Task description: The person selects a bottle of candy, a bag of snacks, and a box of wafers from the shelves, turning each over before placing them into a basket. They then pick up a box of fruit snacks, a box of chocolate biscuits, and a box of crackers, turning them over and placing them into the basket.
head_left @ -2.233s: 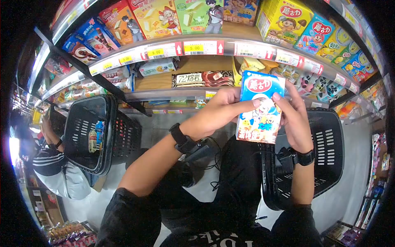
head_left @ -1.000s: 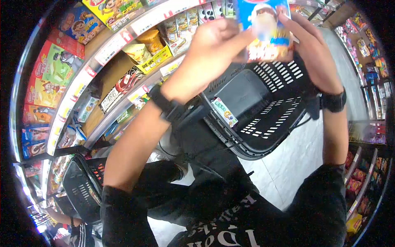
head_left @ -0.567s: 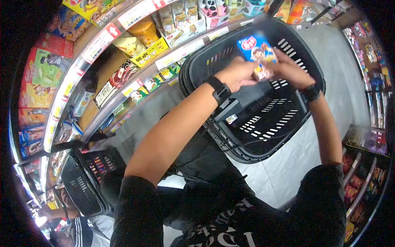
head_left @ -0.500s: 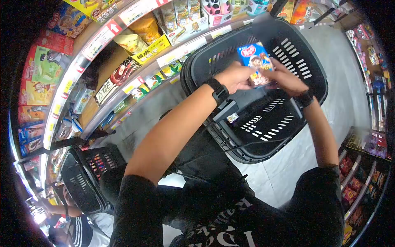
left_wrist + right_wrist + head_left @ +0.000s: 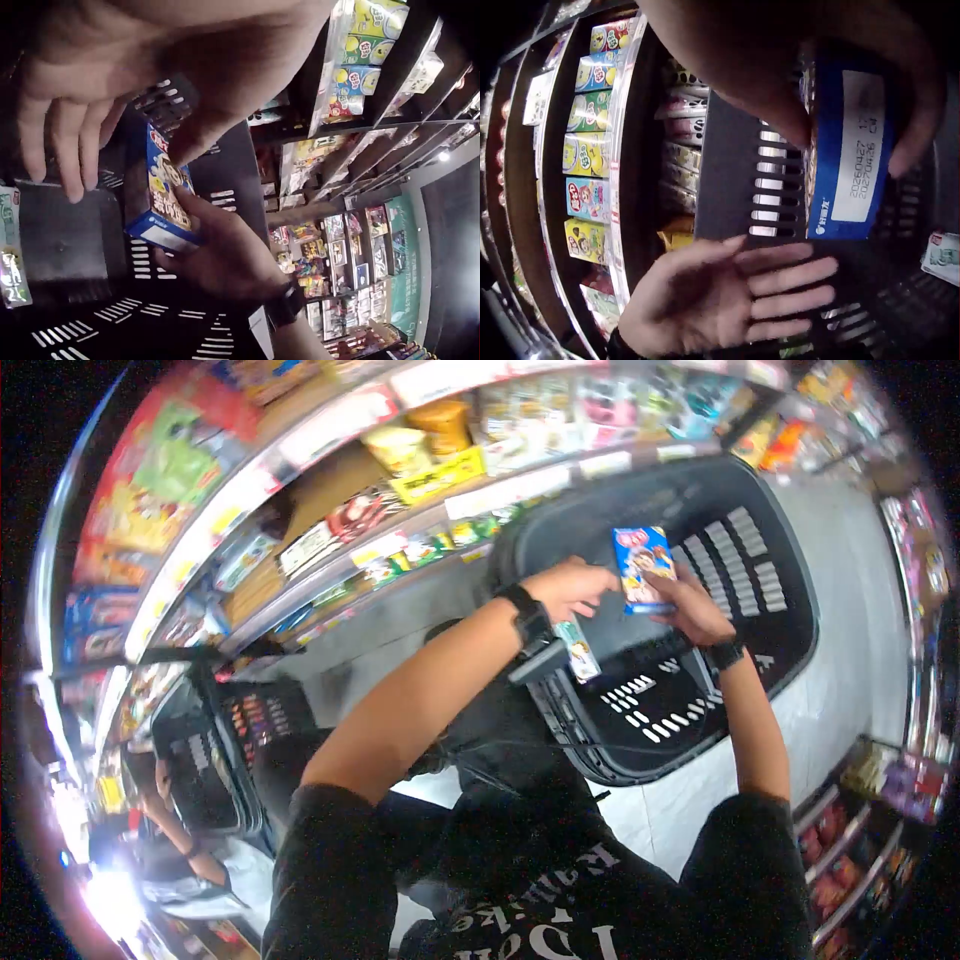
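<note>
My right hand (image 5: 692, 605) holds a blue biscuit box (image 5: 640, 565) over the black shopping basket (image 5: 722, 480), thumb across its printed front. In the right wrist view, the end of the box shows a white panel with printed dates. My left hand (image 5: 577, 592) is beside the box, off it. In the right wrist view the left hand's palm and spread fingers (image 5: 791, 281) show with nothing in them. A small white-and-green package (image 5: 580, 652) lies in the basket, at its near left side.
A snack shelf (image 5: 300, 510) curves along the left and back, with price tags along its edges. A second black basket (image 5: 195, 760) and another person's arm (image 5: 185, 830) are at the far left. More shelves (image 5: 850, 860) stand at the right.
Both hands first held the box before the shelf, then brought it down over the basket as the view turned right. The left hand has since let go; the right keeps hold.
</note>
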A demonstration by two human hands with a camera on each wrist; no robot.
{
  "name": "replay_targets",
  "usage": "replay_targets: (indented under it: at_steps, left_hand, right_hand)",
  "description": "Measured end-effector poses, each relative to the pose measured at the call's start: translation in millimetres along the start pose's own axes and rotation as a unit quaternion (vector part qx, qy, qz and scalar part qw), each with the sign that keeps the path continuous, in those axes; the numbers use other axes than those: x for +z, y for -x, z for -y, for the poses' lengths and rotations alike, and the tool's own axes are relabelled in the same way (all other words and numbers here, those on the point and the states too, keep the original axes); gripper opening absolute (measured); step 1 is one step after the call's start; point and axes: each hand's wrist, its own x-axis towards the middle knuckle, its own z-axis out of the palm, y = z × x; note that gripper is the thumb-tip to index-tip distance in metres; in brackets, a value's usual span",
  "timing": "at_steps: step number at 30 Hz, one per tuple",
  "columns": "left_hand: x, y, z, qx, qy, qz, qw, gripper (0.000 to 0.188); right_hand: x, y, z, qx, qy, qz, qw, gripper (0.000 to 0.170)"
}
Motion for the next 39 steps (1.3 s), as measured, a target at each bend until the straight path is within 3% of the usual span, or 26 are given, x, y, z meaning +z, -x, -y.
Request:
replay_targets:
  at_steps: [2, 4, 5, 6, 8, 9, 11, 12, 14, 15, 16, 17, 18, 20, 21, 23, 25, 27, 29, 30, 31, 32, 36, 39]
  left_hand:
    - [-11, -13, 13, 0.056, 0.0, 0.036, 0.998, 0.065]
    - [-25, -29, 31, 0.215, -0.085, 0.054, 0.971, 0.048]
    - [-23, -45, 39, 0.192, -0.012, 0.023, 0.981, 0.042]
    - [-14, -11, 19, 0.109, 0.013, -0.055, 0.992, 0.047]
    - [-20, -47, 42, 0.139, 0.11, -0.02, 0.984, 0.065]
    - [-23, -36, 39, 0.124, 0.108, -0.052, 0.985, 0.067]
    - [-29, -56, 45, 0.186, 0.07, -0.059, 0.978, 0.055]
    - [-34, -84, 46, 0.328, -0.105, -0.071, 0.936, 0.049]
    - [-40, -139, 37, 0.518, -0.375, -0.156, 0.753, 0.038]
    - [-22, -120, 15, 0.461, -0.22, -0.147, 0.847, 0.035]
    - [-5, -100, -6, 0.409, -0.033, -0.151, 0.899, 0.033]
    - [13, -45, -30, 0.228, 0.273, -0.111, 0.928, 0.03]
    - [17, -11, -41, 0.203, 0.277, -0.136, 0.929, 0.028]
    - [28, -48, -50, 0.186, 0.228, -0.162, 0.942, 0.027]
    - [36, -73, -49, 0.19, 0.277, -0.16, 0.928, 0.027]
    - [43, -150, -21, 0.266, 0.155, -0.158, 0.938, 0.027]
    - [54, -228, 13, 0.349, 0.018, -0.196, 0.916, 0.028]
    - [52, -224, 41, 0.281, 0.175, -0.241, 0.912, 0.035]
    - [37, -212, 30, 0.233, 0.237, -0.155, 0.93, 0.047]
    - [17, -196, 29, 0.289, 0.102, -0.051, 0.951, 0.04]
    - [4, -149, 34, 0.026, 0.345, 0.058, 0.936, 0.076]
    - [-11, -105, 21, 0.009, 0.357, 0.096, 0.929, 0.08]
    - [-15, -102, 11, 0.0, 0.461, -0.007, 0.887, 0.074]
    - [-19, -78, -7, 0.05, 0.507, 0.031, 0.86, 0.062]
  right_hand:
    - [5, -2, -7, -0.03, -0.035, 0.011, 0.999, 0.055]
    - [11, -8, -10, -0.017, -0.032, 0.04, 0.999, 0.05]
    - [16, -16, -17, 0.0, -0.026, 0.028, 0.999, 0.049]
    - [19, -22, -22, 0.034, -0.021, 0.035, 0.999, 0.045]
    - [21, -39, -29, 0.113, -0.037, 0.101, 0.988, 0.038]
    - [7, -71, -54, 0.155, -0.059, 0.136, 0.977, 0.035]
    - [-10, -111, -95, 0.194, -0.069, 0.182, 0.961, 0.031]
    - [-7, -118, -99, 0.184, -0.056, 0.196, 0.962, 0.03]
    - [2, -127, -104, 0.159, -0.013, 0.202, 0.966, 0.029]
    - [11, -133, -107, 0.148, 0.008, 0.197, 0.969, 0.029]
    - [15, -132, -108, 0.14, 0.04, 0.176, 0.974, 0.029]
    - [16, -135, -113, 0.136, 0.067, 0.159, 0.976, 0.029]
    - [19, -138, -118, 0.132, 0.089, 0.145, 0.977, 0.029]
    - [22, -136, -122, 0.122, 0.129, 0.124, 0.976, 0.028]
    - [22, -137, -125, 0.117, 0.15, 0.114, 0.975, 0.028]
    - [21, -140, -133, 0.103, 0.18, 0.1, 0.973, 0.028]
    - [23, -144, -142, 0.089, 0.211, 0.092, 0.969, 0.028]
    - [25, -149, -153, 0.067, 0.249, 0.088, 0.962, 0.028]
    - [33, -155, -168, 0.043, 0.299, 0.086, 0.949, 0.027]
    - [39, -152, -170, 0.033, 0.322, 0.081, 0.943, 0.027]
    - [43, -155, -176, 0.023, 0.345, 0.075, 0.935, 0.027]
    - [49, -156, -180, 0.014, 0.366, 0.072, 0.928, 0.027]
    - [71, -162, -192, -0.004, 0.413, 0.059, 0.909, 0.027]
    - [81, -168, -198, -0.011, 0.431, 0.053, 0.901, 0.027]
